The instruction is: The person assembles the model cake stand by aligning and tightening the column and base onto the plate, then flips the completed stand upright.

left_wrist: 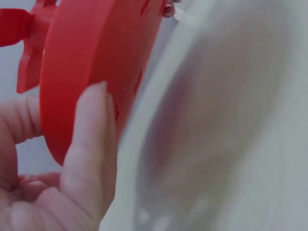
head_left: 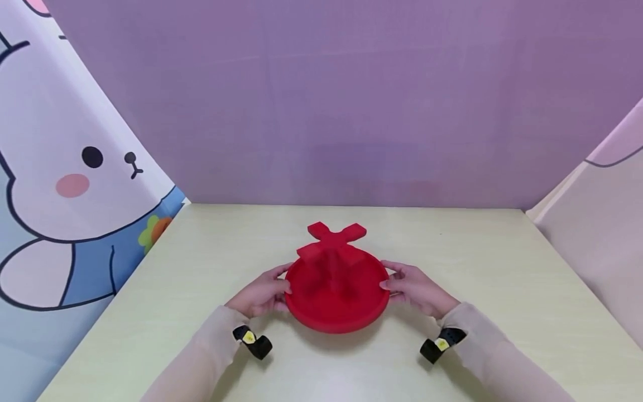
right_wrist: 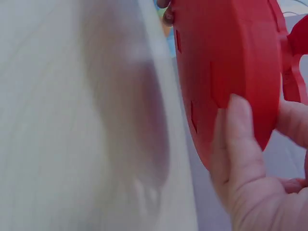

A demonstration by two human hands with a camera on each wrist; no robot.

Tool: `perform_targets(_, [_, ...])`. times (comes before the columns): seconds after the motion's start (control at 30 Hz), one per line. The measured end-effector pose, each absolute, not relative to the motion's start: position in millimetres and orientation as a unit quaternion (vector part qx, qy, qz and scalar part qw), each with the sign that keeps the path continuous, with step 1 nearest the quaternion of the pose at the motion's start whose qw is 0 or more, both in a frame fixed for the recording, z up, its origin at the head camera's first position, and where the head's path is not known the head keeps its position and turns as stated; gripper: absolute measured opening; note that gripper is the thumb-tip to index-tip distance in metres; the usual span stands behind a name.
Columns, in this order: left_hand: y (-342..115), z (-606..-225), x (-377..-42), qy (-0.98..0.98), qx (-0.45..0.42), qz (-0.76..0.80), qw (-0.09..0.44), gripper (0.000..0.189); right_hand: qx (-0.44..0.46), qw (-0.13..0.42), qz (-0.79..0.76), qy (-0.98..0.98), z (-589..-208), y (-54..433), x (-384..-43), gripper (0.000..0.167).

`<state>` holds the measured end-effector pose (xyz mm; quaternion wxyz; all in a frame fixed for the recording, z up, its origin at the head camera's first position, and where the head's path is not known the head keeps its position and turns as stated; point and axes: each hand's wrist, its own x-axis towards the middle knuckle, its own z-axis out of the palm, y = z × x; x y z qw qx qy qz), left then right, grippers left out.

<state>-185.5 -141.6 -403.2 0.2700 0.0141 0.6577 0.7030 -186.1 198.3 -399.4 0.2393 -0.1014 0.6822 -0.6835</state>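
A round red tray (head_left: 334, 321) with a low rim is held up off the table between both hands. From its middle rises a red post topped by a four-armed cross piece (head_left: 335, 239). My left hand (head_left: 262, 291) grips the left side of the rim, thumb on top and fingers beneath. On the opposite side my right hand (head_left: 416, 289) grips the rim the same way. In the left wrist view, fingers (left_wrist: 89, 144) press the tray's underside. The right wrist view shows shallow raised shapes on the underside beside the fingers (right_wrist: 240, 139).
Below the tray lies a pale wood-grain table (head_left: 201, 245) with the tray's shadow on it. A purple cloth backdrop (head_left: 351, 100) stands behind the far edge. At the left hangs a cartoon-printed cloth (head_left: 65, 139); a pale cloth (head_left: 603, 234) hangs at the right.
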Motion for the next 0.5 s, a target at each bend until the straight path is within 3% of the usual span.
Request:
perform_targets(0.27, [-147.5,-391.5,-181.7,0.639,0.033,0.731,0.237,0.065,-0.227,0.195,-0.631,0.716,-395.1,206.7,-177.9,0.084])
perform_targets(0.37, [-147.4,-388.3,-181.7,0.631,0.038,0.737,0.237,0.064,-0.238,0.117,-0.598,0.756,-392.1,201.2,-174.6,0.079])
perform_targets(0.5, [-146.6,-384.9,-181.7,0.623,0.038,0.744,0.238,0.062,-0.219,-0.023,-0.513,0.829,-387.7,190.1,-171.4,0.061])
